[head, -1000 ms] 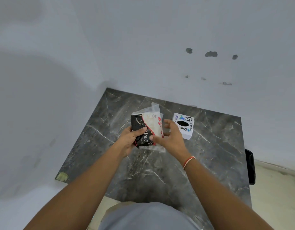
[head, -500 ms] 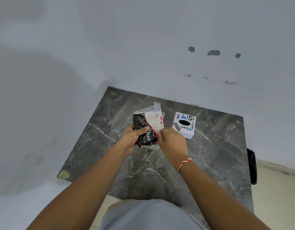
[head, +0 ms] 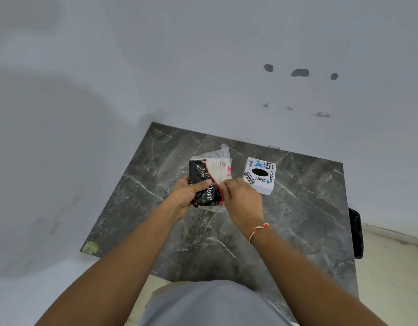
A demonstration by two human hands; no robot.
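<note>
A black, white and red plastic tissue packet [head: 209, 177] with clear plastic ends is held over the dark marble table [head: 297, 220]. My left hand [head: 186, 196] grips its left side, thumb across the black front. My right hand [head: 242, 200] pinches the packet's right edge with curled fingertips. To the right stands a small white sticker-covered box [head: 259, 176] with a black oval opening on top, apart from both hands.
The table sits in a corner of white walls [head: 203, 67], which border its back and left sides. A black object [head: 356, 231] hangs off the table's right edge. A yellowish patch [head: 90, 247] marks the front left corner. Tiled floor lies to the right.
The packet has come down closer to the table. My right hand shifted from cradling the packet's right side to pinching its edge with curled fingers.
</note>
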